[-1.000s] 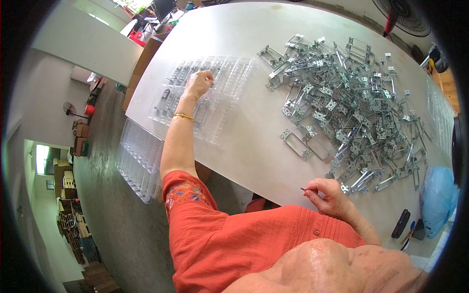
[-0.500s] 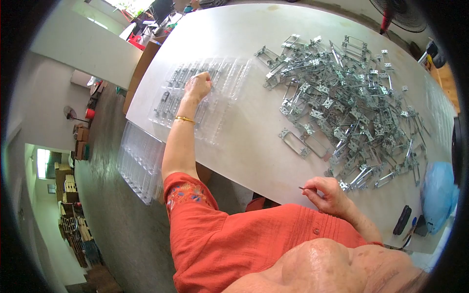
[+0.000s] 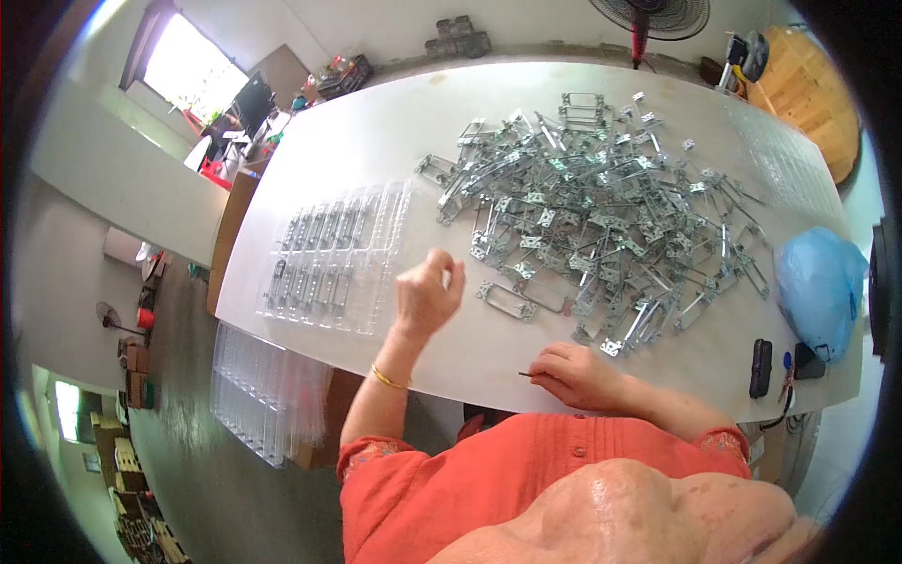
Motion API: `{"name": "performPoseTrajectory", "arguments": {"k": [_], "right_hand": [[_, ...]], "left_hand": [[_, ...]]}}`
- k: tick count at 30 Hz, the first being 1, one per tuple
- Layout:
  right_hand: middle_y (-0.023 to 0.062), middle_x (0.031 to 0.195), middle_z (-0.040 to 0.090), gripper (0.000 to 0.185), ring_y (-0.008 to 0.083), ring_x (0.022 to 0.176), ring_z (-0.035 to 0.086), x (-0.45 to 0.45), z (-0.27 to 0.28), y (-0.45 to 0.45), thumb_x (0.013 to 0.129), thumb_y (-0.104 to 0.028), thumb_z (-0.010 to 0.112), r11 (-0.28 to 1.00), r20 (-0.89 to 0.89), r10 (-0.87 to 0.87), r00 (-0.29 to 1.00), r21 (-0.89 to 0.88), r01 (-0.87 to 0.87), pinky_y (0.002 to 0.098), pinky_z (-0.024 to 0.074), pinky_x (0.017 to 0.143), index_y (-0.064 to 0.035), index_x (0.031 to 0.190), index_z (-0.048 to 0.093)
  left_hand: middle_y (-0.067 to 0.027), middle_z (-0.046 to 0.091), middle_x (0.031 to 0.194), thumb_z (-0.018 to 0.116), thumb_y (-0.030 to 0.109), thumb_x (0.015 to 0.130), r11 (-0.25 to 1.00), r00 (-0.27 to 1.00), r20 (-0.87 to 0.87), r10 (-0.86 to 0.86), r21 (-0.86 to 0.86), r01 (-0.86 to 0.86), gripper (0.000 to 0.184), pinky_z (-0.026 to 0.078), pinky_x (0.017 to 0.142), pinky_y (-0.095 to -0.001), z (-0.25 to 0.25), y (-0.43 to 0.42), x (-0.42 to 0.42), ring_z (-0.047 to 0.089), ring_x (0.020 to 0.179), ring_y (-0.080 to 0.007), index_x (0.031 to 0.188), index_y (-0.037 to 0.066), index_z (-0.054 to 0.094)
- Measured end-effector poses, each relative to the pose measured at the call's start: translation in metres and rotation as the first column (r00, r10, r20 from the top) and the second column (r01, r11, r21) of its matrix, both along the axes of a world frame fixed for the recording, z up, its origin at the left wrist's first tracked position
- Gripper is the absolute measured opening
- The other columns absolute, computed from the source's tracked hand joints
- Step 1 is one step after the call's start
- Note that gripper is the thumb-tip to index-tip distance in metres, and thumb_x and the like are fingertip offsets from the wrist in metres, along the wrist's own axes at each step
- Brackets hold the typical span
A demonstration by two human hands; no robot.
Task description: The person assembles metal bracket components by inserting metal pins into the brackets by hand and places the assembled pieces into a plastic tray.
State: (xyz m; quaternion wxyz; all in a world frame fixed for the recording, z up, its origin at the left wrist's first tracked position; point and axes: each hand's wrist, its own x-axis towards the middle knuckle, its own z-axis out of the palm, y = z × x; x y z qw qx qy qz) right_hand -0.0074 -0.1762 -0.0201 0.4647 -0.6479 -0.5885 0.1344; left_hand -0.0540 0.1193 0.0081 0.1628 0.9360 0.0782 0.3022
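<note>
My left hand (image 3: 430, 293) is raised over the table between the tray and the metal pile, its fingers curled in, with no part showing from it. A clear plastic tray (image 3: 383, 268) lies to its left, with metal frames (image 3: 324, 228) set in rows in its slots. To the right spreads a heap of loose metal brackets (image 3: 601, 202), thin silvery frames with punched end plates. At the table's near edge, my right hand (image 3: 575, 378) is closed on a thin dark rod (image 3: 528, 375), whose tip sticks out to the left; the rest is hidden by the fingers.
A stack of clear trays (image 3: 254, 390) stands below the table's left edge. On the right are a blue plastic bag (image 3: 819, 291), a black case (image 3: 760, 368) and more clear plastic trays (image 3: 785, 155). A fan (image 3: 648, 17) stands behind the far edge.
My left hand has left the tray and moved right toward the heap. My right hand still holds the rod, now lower against the table edge. The camera view has shifted.
</note>
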Motion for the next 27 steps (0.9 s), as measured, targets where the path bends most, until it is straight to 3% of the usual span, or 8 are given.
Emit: {"name": "performPoseTrajectory", "arguments": {"k": [7, 11, 16, 27], "right_hand": [[0.0165, 0.089, 0.065, 0.011, 0.0380, 0.084, 0.065, -0.010, -0.013, -0.002, 0.091, -0.009, 0.067, 1.000, 0.061, 0.003, 0.998, 0.003, -0.003, 0.0466, 0.0523, 0.074, -0.0038, 0.099, 0.061], [0.0165, 0.089, 0.064, 0.010, 0.0381, 0.083, 0.064, -0.013, -0.013, -0.002, 0.089, -0.009, 0.068, 0.999, 0.079, 0.007, 0.997, 0.047, -0.011, 0.0464, 0.0519, 0.073, -0.0040, 0.096, 0.061], [0.0165, 0.088, 0.063, 0.008, 0.0388, 0.083, 0.064, -0.017, -0.012, -0.002, 0.089, -0.009, 0.068, 0.993, 0.112, -0.042, 0.993, 0.116, 0.029, 0.0466, 0.0512, 0.072, -0.0047, 0.093, 0.061], [0.0167, 0.087, 0.062, 0.010, 0.0400, 0.082, 0.064, -0.014, -0.022, -0.004, 0.090, -0.010, 0.067, 0.997, 0.118, -0.050, 0.992, 0.057, 0.043, 0.0479, 0.0509, 0.071, -0.0038, 0.094, 0.060]], "left_hand": [[-0.0122, 0.061, 0.059, 0.072, 0.017, 0.091, 0.994, 0.993, -0.087, -0.084, -0.073, 0.078, 0.020, 0.048, 0.050, -0.0440, -0.034, -0.049, -0.026, 0.064, 0.053, -0.0342, 0.084, 0.008, 0.056], [-0.0130, 0.063, 0.062, 0.070, 0.018, 0.092, 0.996, 0.989, -0.137, -0.048, -0.085, 0.036, 0.019, 0.050, 0.052, -0.0453, -0.043, -0.055, -0.035, 0.065, 0.056, -0.0358, 0.084, 0.008, 0.056], [-0.0142, 0.064, 0.064, 0.067, 0.021, 0.094, 0.998, 0.986, -0.160, -0.042, -0.051, 0.035, 0.020, 0.050, 0.054, -0.0481, -0.052, -0.061, -0.041, 0.066, 0.059, -0.0372, 0.085, 0.008, 0.055], [-0.0161, 0.062, 0.061, 0.063, 0.018, 0.095, 0.998, 0.990, -0.136, -0.027, 0.061, 0.036, 0.017, 0.048, 0.052, -0.0500, -0.071, -0.066, -0.042, 0.064, 0.056, -0.0383, 0.085, 0.007, 0.054]]}}
